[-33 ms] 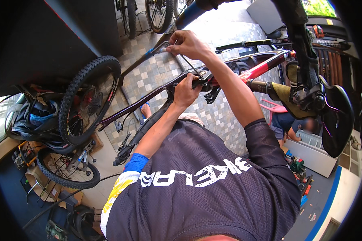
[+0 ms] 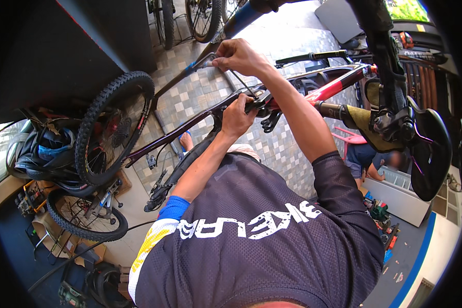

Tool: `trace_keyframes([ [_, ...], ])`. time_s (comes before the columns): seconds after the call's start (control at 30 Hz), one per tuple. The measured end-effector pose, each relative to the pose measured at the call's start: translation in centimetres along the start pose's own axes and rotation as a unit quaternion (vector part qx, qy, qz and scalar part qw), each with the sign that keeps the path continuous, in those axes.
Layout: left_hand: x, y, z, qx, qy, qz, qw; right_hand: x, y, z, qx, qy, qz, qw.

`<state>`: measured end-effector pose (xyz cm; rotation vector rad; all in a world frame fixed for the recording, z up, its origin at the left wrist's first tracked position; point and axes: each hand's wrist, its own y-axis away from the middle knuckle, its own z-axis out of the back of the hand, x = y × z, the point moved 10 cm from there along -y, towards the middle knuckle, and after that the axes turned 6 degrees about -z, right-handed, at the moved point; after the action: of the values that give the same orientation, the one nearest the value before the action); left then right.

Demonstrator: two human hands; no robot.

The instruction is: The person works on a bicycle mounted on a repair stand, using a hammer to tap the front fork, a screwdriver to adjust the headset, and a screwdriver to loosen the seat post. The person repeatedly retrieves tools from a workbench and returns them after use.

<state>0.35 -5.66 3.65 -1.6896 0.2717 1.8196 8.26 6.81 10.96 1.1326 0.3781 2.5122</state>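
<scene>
A bicycle frame (image 2: 333,88), red at one end and dark purple toward the other, lies slantwise across the middle in front of my chest. My right hand (image 2: 244,57) is raised above it, fingertips pinched on the bent end of a hex key (image 2: 245,83). The key's long shaft slopes down to a black part in the middle of the frame. Close by that lower tip, my left hand (image 2: 236,115) is closed round the black part; its fingertips are partly hidden. Small black levers or brackets (image 2: 270,123) hang just below. Where exactly the key's tip sits cannot be seen.
A clamp stand with yellowish cloth (image 2: 362,122) grips the seatpost at right, beside a black saddle (image 2: 430,154). Loose wheels (image 2: 113,128) stand at left. A rear derailleur (image 2: 161,192) hangs near my left forearm. Another person (image 2: 364,159) crouches by a drawer at right.
</scene>
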Motion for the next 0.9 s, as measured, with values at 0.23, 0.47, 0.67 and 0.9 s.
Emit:
trace_keyframes([
  [0.23,-0.1,-0.2,-0.3,0.003,0.002,-0.006,1.0,-1.8,-1.1,-1.0,0.065,-0.02,-0.002,0.998],
  [0.47,0.1,-0.3,0.1,0.003,-0.002,0.004,1.0,4.6,1.2,-1.8,-0.007,0.324,0.093,0.941],
  [0.67,0.3,-0.3,-0.2,0.014,0.008,0.024,1.0,4.7,0.6,-0.9,-0.038,0.278,0.109,0.954],
  [0.9,0.2,-0.3,-0.1,0.0,-0.004,-0.002,1.0,2.7,0.2,-0.2,0.01,0.001,0.085,0.996],
])
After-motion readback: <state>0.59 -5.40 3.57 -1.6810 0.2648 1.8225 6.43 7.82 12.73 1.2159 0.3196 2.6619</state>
